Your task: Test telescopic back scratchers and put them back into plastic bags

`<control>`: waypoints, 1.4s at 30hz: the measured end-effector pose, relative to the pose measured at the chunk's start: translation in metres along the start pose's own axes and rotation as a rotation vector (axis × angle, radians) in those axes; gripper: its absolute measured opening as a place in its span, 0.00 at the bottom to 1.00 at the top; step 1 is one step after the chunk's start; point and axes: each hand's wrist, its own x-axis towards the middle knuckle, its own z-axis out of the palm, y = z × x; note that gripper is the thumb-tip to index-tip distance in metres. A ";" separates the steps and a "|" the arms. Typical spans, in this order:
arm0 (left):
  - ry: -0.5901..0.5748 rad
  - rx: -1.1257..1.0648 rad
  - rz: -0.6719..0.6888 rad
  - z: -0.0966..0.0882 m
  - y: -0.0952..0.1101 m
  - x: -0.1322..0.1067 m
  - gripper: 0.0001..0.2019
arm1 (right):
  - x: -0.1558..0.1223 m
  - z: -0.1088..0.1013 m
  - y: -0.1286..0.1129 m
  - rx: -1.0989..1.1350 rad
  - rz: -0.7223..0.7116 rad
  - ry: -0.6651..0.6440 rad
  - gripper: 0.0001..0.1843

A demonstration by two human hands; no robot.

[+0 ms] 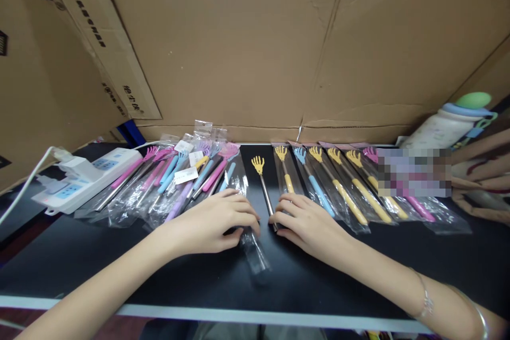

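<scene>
My left hand (pixel 227 219) is closed on a clear plastic sleeve (pixel 254 252), whose loose end hangs out below the fingers and whose upper part shows above them. Fingers of my right hand (pixel 305 226) close on the lower end of an unwrapped back scratcher (pixel 266 191), which has a yellow hand-shaped head and a metal shaft. It lies on the black tabletop (pixel 223 281), between my two hands. Right of it, a bagged yellow back scratcher (pixel 287 178) runs partly under my right hand. Beside that lies a bagged blue back scratcher (pixel 316 186).
A pile of bagged pink, blue and purple back scratchers (pixel 163 175) lies left, beside a white power strip (pixel 93 175) with plugs. More bagged yellow ones (pixel 358 191) are fanned out right. A pale bottle (pixel 448 126) leans at back right. Cardboard (pixel 239 42) walls the back.
</scene>
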 end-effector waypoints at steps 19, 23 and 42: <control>0.085 -0.091 0.146 0.031 0.004 0.013 0.18 | -0.001 -0.001 0.002 0.026 0.069 0.011 0.06; 0.266 0.073 0.031 0.011 -0.013 0.006 0.16 | -0.001 -0.002 0.002 -0.006 0.057 0.037 0.06; 0.218 0.516 -1.041 -0.022 -0.109 -0.033 0.17 | -0.001 -0.005 -0.001 -0.036 0.046 0.033 0.09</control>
